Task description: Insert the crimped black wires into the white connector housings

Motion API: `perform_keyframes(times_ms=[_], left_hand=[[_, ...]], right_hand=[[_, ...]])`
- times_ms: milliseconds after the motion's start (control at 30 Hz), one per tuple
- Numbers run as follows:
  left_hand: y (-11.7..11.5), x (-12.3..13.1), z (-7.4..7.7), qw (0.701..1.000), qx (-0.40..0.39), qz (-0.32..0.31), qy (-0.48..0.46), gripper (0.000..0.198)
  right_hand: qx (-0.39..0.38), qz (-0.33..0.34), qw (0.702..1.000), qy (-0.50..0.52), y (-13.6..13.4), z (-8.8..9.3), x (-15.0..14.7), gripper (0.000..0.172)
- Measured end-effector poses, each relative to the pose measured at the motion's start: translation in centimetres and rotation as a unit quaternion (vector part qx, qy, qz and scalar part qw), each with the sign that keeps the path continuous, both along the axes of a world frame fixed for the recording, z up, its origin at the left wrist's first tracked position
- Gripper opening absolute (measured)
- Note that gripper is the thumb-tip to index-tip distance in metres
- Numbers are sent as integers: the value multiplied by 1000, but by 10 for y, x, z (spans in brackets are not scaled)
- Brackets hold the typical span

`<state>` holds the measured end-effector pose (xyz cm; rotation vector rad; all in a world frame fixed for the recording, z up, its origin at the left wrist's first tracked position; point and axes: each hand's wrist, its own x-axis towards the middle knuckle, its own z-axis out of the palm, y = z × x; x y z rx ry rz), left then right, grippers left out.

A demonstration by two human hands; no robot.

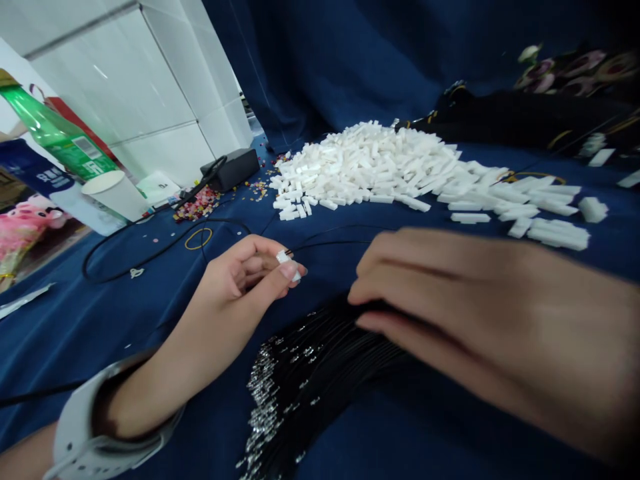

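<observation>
Between the thumb and fingers of my left hand (250, 273) is a small white plastic connector housing (286, 257), with thin black wires (330, 243) running from it to the right. My right hand (450, 293) reaches in from the right, its thumb and fingertips closing on black wire at the upper end of a bundle. That bundle of black wires (345, 360) lies on the blue cloth below both hands, its silvery crimped metal terminals (267, 387) fanned toward the lower left. The right fingertips are slightly blurred, so how many wires they grip is hidden.
Behind the hands spreads a large pile of white connector housings (370, 167). At left stand a paper cup (117, 193), a green bottle (70, 137) and a black box (233, 169). A black cable (100, 277) loops near a rubber band (199, 230). Dark wire bundles (500, 123) lie back right.
</observation>
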<state>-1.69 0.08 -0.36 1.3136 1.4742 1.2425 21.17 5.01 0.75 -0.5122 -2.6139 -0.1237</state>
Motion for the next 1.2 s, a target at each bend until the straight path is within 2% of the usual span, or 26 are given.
perform_keyframes(times_ms=[67,133,267,533,700,900,1200], left_hand=[[-1,2,2,1000,-9,-9,-9,13],[-1,3,4,1000,-14,-18,-16,12],[-1,3,5,999,-20,-38,-31,10],[-4,1,0,995,-36,-69,-63,9],[-4,0,-3,995,-32,-70,-56,8],[-3,0,2,996,-38,-65,-51,9],[-3,0,0,996,-38,-68,-51,8]], right_hand=[[7,44,999,-16,-7,-6,-9,21],[-34,68,997,-17,-8,-12,-12,20],[-109,53,993,8,-5,-13,-9,23],[-94,-66,993,39,7,0,-7,18],[-62,-61,995,48,12,0,-6,17],[-45,-56,995,74,17,3,-7,17],[-50,-57,995,68,19,1,-9,18]])
